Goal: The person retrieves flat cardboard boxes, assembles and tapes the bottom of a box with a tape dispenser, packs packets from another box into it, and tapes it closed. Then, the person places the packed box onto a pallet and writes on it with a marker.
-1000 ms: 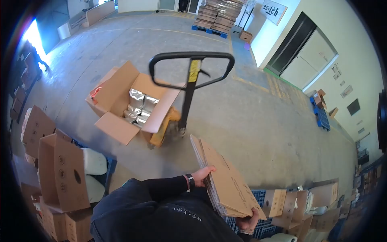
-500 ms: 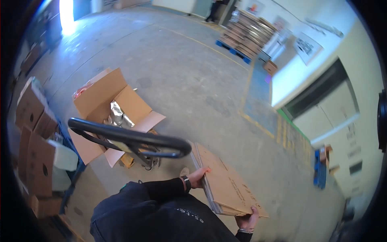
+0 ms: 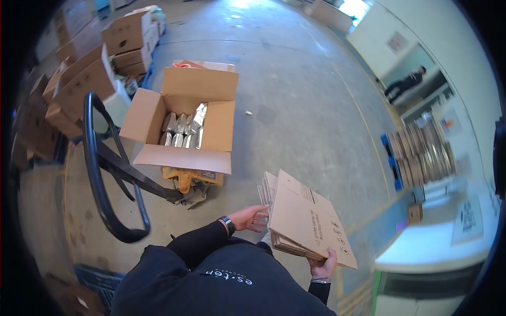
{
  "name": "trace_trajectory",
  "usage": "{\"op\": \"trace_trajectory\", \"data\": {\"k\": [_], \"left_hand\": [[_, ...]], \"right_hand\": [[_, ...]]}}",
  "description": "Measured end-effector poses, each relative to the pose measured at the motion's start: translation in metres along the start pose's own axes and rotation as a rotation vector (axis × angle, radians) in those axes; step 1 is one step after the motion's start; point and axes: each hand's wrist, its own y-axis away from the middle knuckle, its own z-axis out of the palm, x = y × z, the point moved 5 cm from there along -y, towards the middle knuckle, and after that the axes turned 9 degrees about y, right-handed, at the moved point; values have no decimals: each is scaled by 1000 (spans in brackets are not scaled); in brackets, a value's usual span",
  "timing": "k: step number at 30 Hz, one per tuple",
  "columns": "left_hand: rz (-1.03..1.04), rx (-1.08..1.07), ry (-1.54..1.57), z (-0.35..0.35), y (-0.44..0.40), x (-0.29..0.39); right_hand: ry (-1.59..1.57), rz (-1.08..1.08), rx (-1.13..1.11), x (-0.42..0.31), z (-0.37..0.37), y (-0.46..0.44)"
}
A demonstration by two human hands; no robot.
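Note:
A stack of flattened cardboard boxes (image 3: pixel 303 216), printed on its top face, is tilted in front of my body. My right hand (image 3: pixel 324 263) grips its near right corner, with the thumb on top and the fingers hidden underneath. Beside the stack's left edge, my left hand (image 3: pixel 250 218) has its fingers spread; I cannot tell whether the fingertips touch the cardboard. Ahead to the left stands an open carton (image 3: pixel 219 124) with several silver foil packs (image 3: pixel 182 131) inside.
The carton rests on a yellow pallet jack (image 3: pixel 184 179), whose black handle (image 3: pixel 92 168) rises at left. Boxes (image 3: pixel 84 87) are piled beyond it. At right, stacked cardboard (image 3: pixel 421 150) sits on a blue pallet (image 3: pixel 392 160). Another person (image 3: pixel 406 84) is near a doorway.
My view has swung to the right. My left hand has loosened from the stack's edge and its fingers have spread, while my right hand keeps its grip.

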Motion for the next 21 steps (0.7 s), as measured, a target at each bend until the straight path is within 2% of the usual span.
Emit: {"op": "trace_trajectory", "data": {"k": [2,3,5,7,8,11,15,21], "left_hand": [[32,63,89,21,-40,8],[-35,178,142,29,-72,6],[-97,304,238,52,-105,-10],[121,9,354,85,-123,-4],[175,-11,357,96,-131,6],[215,89,421,123,-157,45],[300,16,462,127,-209,103],[404,17,424,102,-257,230]], "right_hand": [[121,41,-101,-38,4,-63],[151,48,-137,-55,10,-92],[281,23,-83,-83,14,-131],[311,3,-181,-109,25,-158],[328,-16,-248,-131,37,-178],[350,33,-290,-180,78,-211],[375,64,-363,-220,132,-272],[407,6,-470,-259,252,-349]]}}
